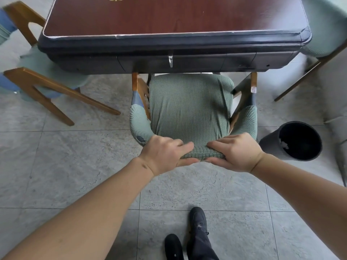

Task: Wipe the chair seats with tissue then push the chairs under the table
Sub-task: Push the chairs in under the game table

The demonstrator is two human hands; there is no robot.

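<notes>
The chair (189, 107) stands in the middle of the frame, facing the table (174, 30) in the upper part of the picture, so that its front edge lies just under the table's near edge and its curved backrest is nearest the camera. Its line from back to front runs straight up the frame, square to the table's long edge, which spans the picture left to right.

The left hand (163, 154) and the right hand (236, 152) both grip the top of the backrest, side by side, fingers curled over the far side and thumbs beneath on the near side, with a short stretch of fabric showing between them.

The chair wears a sage-green stretch cover with a small waffle-like grid; the arms are padded in the same cloth, and honey-coloured wooden arm supports show at either side. The table has a glossy reddish-brown wood-grain top, rounded corners, a thin pale trim line and a dark padded rim. A gold mark sits at the top edge of the frame, too cropped to read.

Two more green-covered wooden chairs stand at the upper left (37, 77) and upper right (323, 30). A black round bin (293, 141) stands on the grey marbled floor tiles (75, 156), just right of the chair. Black shoes (197, 220) show at the bottom.
</notes>
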